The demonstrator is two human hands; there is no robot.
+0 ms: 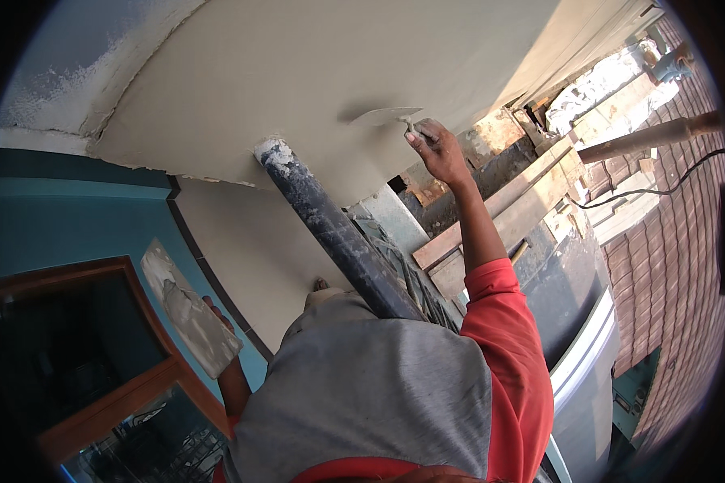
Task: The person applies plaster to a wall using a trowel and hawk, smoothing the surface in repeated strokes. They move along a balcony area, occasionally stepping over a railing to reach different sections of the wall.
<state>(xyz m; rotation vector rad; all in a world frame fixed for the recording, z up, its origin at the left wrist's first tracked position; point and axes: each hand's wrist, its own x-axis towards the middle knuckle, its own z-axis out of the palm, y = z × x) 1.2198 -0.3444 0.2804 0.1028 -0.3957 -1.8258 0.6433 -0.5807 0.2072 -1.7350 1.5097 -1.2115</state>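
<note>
My right hand [441, 157] is closed round the handle of a plastering trowel [388, 116]. The trowel's thin blade lies edge-on to me, at or very near the smooth grey plastered wall [298, 72]; I cannot tell whether it touches. Down at the left, my left hand [219, 314] grips a flat rectangular board [157, 262], its fingers partly hidden behind it. A lump of wet grey plaster [187, 310] sits on the board. Between my arms a dark plaster-spattered pipe [338, 233] slants from the wall toward my body.
A wooden-framed window [157, 378] in a teal wall [56, 217] stands at the left. On the right are wooden planks [532, 193], a brown pole [652, 137], a black cable [660, 191] and ridged brown roofing [660, 282]. A white-edged panel [580, 346] slants beside my right arm.
</note>
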